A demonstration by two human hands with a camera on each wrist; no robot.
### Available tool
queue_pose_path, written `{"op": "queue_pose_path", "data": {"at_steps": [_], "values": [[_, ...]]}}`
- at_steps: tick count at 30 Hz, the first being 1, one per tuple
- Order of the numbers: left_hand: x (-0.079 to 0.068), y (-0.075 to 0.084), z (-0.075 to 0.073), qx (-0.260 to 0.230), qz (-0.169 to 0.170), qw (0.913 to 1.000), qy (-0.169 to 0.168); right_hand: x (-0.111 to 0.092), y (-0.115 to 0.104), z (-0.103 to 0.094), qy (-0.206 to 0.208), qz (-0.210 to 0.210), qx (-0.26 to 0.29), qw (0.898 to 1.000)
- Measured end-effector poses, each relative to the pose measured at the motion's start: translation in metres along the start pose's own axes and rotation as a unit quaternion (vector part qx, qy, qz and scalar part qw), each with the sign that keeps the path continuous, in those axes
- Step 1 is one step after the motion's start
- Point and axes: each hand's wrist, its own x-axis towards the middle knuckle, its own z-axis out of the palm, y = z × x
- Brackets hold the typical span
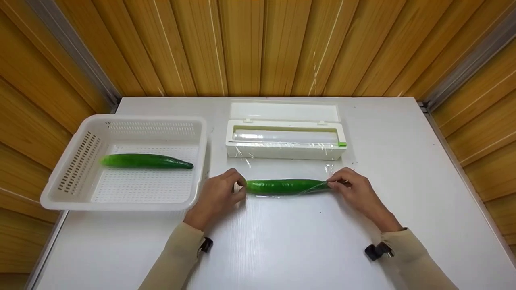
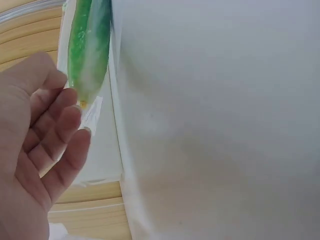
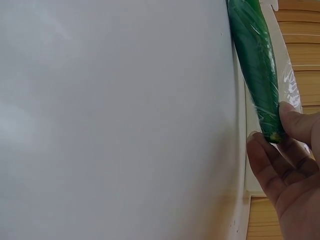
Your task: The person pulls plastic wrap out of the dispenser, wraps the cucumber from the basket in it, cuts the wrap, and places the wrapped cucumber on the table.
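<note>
A green cucumber (image 1: pixel 288 186) lies crosswise on the white table, with clear cling film (image 1: pixel 278 196) around it. At its pale end, my left hand (image 1: pixel 219 193) holds the tip with curled fingers; in the left wrist view the thumb and forefinger meet beside that end. My right hand (image 1: pixel 354 189) pinches the dark end between thumb and fingers, and the right wrist view shows wrinkled film over the cucumber (image 3: pixel 257 65) there. Just behind stands a white cling film box (image 1: pixel 286 152), its lid up, with the roll (image 1: pixel 284 135) inside. Film stretches from the box toward the cucumber.
To the left, a white perforated basket (image 1: pixel 121 206) holds another cucumber (image 1: pixel 147 161). A green slider (image 1: pixel 342 143) sits at the box's right front edge. Wood-patterned walls (image 1: pixel 262 48) border the table (image 1: pixel 290 249) at the back and sides.
</note>
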Motion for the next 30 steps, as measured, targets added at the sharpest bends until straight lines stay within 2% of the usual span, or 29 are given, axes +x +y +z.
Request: {"op": "queue_pose_path", "data": {"at_steps": [2, 4, 6, 9, 11, 15, 20, 26, 30], "values": [[0.000, 0.000, 0.000, -0.004, -0.002, 0.9999, 0.013, 0.000, 0.000, 0.000, 0.006, -0.006, 0.003, 1.000], [0.000, 0.001, 0.000, -0.011, -0.006, 0.9999, 0.007, 0.001, 0.000, 0.000, 0.010, -0.010, 0.002, 1.000], [-0.001, 0.002, 0.000, -0.024, -0.009, 0.9995, -0.017, 0.001, 0.000, 0.000, 0.010, -0.011, 0.000, 1.000], [-0.002, 0.004, 0.000, -0.024, 0.005, 0.9981, -0.056, 0.001, 0.000, 0.000, 0.012, -0.006, -0.003, 1.000], [-0.001, 0.004, 0.001, -0.005, 0.020, 0.9972, -0.073, 0.000, -0.001, -0.001, 0.011, -0.001, -0.003, 1.000], [0.001, 0.005, 0.004, 0.058, 0.041, 0.9942, -0.081, 0.000, -0.001, -0.001, 0.005, 0.008, -0.003, 1.000], [0.004, 0.007, 0.007, 0.102, 0.054, 0.9915, -0.060, 0.000, 0.001, -0.001, -0.003, 0.000, -0.003, 1.000], [0.004, 0.007, 0.010, 0.099, 0.073, 0.9924, 0.000, 0.000, 0.004, -0.001, -0.006, -0.005, -0.009, 1.000], [0.006, 0.005, 0.010, 0.084, 0.085, 0.9925, 0.024, -0.001, 0.004, -0.001, 0.000, 0.000, -0.011, 1.000]]}}
